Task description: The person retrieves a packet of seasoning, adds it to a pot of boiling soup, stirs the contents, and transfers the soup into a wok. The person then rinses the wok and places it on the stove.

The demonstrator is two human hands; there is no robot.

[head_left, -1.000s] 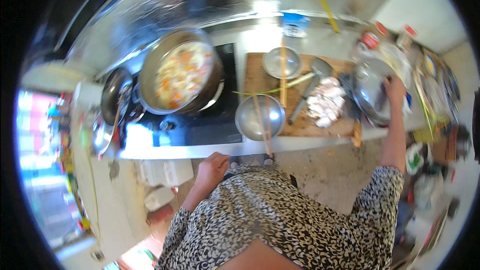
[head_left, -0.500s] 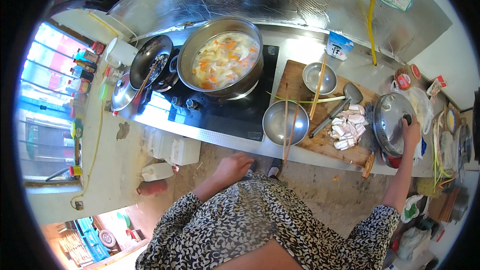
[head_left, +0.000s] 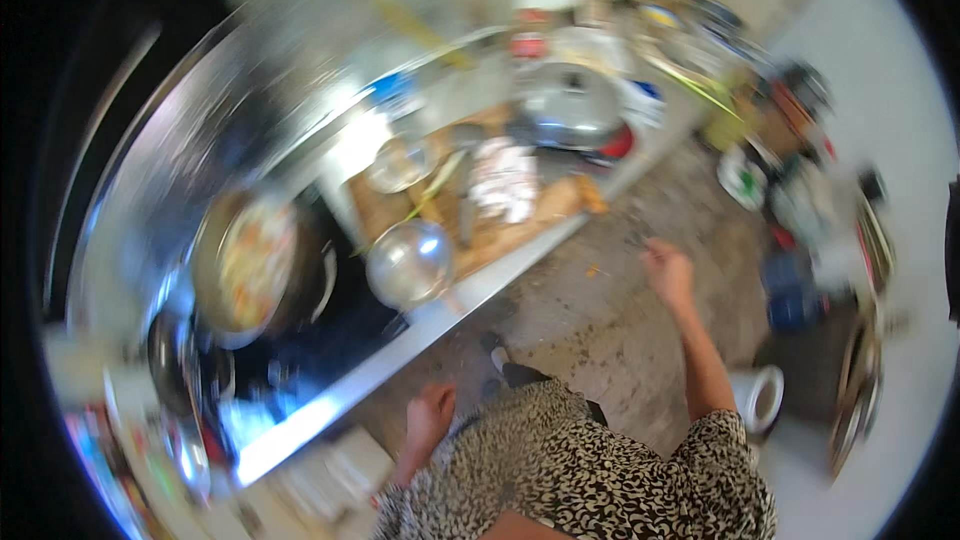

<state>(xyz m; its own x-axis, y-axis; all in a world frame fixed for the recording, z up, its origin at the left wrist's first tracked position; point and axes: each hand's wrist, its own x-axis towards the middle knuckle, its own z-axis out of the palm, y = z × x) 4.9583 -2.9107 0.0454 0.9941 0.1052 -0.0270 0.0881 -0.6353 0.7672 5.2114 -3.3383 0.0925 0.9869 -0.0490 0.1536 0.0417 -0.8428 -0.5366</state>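
My left hand (head_left: 430,412) hangs in front of the counter, its fingers curled in, and nothing shows in it. Out over the floor, past the counter's edge, my right hand (head_left: 667,270) is loosely closed and also looks bare. The metal lid (head_left: 568,105) with a dark knob sits on the counter beyond it, over something red. Beside the lid, pale cut pieces (head_left: 503,180) lie on the wooden cutting board (head_left: 500,242), next to a dark-headed spatula (head_left: 465,202). Two metal bowls are near: one small (head_left: 400,162), one larger (head_left: 410,262). Motion blur softens the counter.
A big pot (head_left: 255,265) of soup with orange and pale pieces stands on the black cooktop (head_left: 330,310). Left of it is a dark wok (head_left: 172,360). Bags, green stalks (head_left: 690,85) and a white roll (head_left: 765,395) lie to the right.
My right hand has let go of the lid's knob and drawn back over the floor. The view has swung to the right, so the counter now runs diagonally. My left hand stays curled.
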